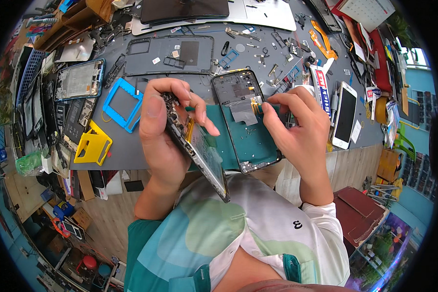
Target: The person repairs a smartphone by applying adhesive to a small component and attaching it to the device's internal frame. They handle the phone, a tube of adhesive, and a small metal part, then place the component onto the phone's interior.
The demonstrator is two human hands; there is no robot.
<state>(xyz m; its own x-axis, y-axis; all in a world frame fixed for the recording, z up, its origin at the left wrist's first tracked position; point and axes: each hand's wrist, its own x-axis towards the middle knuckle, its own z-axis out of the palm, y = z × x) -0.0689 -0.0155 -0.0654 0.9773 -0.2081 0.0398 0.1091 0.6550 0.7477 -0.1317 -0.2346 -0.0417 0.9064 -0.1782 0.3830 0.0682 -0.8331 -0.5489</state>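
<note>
My left hand point(165, 131) is wrapped round an opened phone point(199, 155), tilted on its edge, its circuit parts and a yellow strip showing along the inner side. To its right a black phone housing point(231, 131) lies on a green mat point(263, 138), with a grey piece of film point(243, 113) inside. My right hand point(301, 121) is at the housing's right edge, thumb and forefinger close together beside a gold flex cable point(254, 103). Whatever sits between those fingertips is too small to make out.
A grey back cover point(199, 44), a blue frame point(113, 117) and a yellow holder point(93, 146) lie on the bench. On the right are a white phone point(345, 114) and an orange flex cable point(321, 41). Small parts are scattered at the back; stacked phones point(31, 104) stand left.
</note>
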